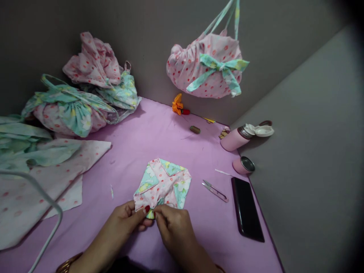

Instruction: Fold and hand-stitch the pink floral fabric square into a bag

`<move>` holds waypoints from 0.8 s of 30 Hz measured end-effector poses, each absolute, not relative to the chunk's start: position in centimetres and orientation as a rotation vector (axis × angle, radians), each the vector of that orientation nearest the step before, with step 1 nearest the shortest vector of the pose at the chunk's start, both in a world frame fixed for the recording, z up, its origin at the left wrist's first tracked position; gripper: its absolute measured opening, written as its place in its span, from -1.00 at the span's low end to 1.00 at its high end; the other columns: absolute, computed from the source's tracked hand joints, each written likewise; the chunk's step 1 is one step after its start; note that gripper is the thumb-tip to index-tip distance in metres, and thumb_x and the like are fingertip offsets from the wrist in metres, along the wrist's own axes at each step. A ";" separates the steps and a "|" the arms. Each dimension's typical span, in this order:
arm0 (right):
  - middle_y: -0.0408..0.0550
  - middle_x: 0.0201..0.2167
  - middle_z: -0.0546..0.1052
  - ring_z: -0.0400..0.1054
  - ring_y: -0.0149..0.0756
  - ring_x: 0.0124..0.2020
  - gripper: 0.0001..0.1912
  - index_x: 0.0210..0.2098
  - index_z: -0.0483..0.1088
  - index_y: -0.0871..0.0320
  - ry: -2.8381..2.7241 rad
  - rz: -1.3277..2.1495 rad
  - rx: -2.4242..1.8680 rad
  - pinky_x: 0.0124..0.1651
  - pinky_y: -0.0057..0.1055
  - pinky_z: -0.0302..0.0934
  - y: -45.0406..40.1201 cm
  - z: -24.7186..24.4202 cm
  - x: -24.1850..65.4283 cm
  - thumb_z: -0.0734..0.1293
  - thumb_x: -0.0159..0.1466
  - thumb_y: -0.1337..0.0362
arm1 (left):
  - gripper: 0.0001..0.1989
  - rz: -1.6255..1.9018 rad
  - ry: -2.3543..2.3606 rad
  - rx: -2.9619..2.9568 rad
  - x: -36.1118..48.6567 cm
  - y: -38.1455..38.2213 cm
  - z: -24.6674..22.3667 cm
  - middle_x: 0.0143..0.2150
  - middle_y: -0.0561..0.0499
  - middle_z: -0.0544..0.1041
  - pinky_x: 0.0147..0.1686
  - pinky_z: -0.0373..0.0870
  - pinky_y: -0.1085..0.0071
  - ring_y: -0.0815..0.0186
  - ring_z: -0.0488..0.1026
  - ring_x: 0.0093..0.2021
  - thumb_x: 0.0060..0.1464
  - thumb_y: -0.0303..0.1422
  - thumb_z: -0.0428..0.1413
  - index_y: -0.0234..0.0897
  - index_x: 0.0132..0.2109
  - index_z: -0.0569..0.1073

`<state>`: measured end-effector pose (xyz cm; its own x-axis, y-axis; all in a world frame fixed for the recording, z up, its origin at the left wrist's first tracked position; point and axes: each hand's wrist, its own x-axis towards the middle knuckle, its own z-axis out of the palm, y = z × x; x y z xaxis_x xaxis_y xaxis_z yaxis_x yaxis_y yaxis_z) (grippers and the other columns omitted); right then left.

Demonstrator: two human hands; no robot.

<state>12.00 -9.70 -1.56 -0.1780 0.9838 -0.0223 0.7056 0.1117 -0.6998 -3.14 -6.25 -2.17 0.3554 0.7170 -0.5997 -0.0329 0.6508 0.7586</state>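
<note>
A small patchwork piece of pink dotted and mint floral fabric (163,180) lies on the purple cloth in front of me. My left hand (131,218) pinches its near edge between thumb and fingers. At the same edge, just to the right, the thumb and forefinger of my right hand (172,223) are pressed together; whatever they grip is too small to make out. A bit of yellow-green fabric (150,214) shows between the two hands. Thread snips (215,190) rest to the right of the piece, apart from my hands.
A black phone (247,208), pink cup (243,165) and open pink bottle (236,138) stand or lie rightward. Behind are a brown thread spool (195,129) and orange flower (178,104). Fabric bags (71,110) and cut cloth (34,185) fill the left; a pouch (207,68) hangs above.
</note>
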 end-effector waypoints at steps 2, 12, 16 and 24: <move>-0.13 -0.51 0.50 0.38 -0.38 -0.51 -0.78 -0.35 0.41 0.14 -1.902 0.814 -1.631 -0.43 -0.54 0.15 -9.7 -1.7 11.9 0.15 0.20 0.43 | -0.80 0.549 1.114 0.723 -3.1 -6.3 -2.2 -0.52 0.05 0.54 -0.44 0.29 0.47 0.34 0.43 -0.48 -0.08 -0.24 0.16 -0.31 -0.37 0.48; -0.13 -0.51 0.51 0.36 -0.39 -0.51 -0.81 -0.38 0.44 0.16 -1.695 0.965 -1.592 -0.44 -0.54 0.15 -9.6 -1.7 12.1 0.19 0.17 0.42 | -0.84 0.552 1.100 0.678 -3.1 -6.0 -1.5 -0.56 0.10 0.51 -0.48 0.24 0.51 0.39 0.38 -0.53 -0.06 -0.31 0.16 -0.34 -0.36 0.47; -0.12 -0.50 0.51 0.36 -0.37 -0.49 -0.81 -0.39 0.44 0.17 -1.624 1.033 -1.566 -0.42 -0.53 0.17 -9.7 -1.9 12.1 0.19 0.17 0.40 | -0.82 0.566 1.070 0.692 -3.1 -6.1 -1.8 -0.57 0.09 0.50 -0.49 0.23 0.51 0.40 0.36 -0.54 -0.05 -0.30 0.15 -0.35 -0.36 0.48; -0.08 -0.51 0.50 0.36 -0.33 -0.47 -0.84 -0.40 0.43 0.19 -1.481 1.132 -1.516 -0.40 -0.51 0.18 -9.8 -2.5 12.1 0.21 0.18 0.35 | -0.79 0.578 1.015 0.693 -3.0 -6.0 -2.2 -0.54 0.08 0.51 -0.47 0.25 0.51 0.40 0.36 -0.52 -0.04 -0.27 0.14 -0.36 -0.35 0.49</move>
<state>12.12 -9.82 -2.47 -0.0471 0.9937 -0.1018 0.3590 -0.0783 -0.9300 -3.00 -6.00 -2.20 0.4167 0.7166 -0.5593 -0.1148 0.6519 0.7496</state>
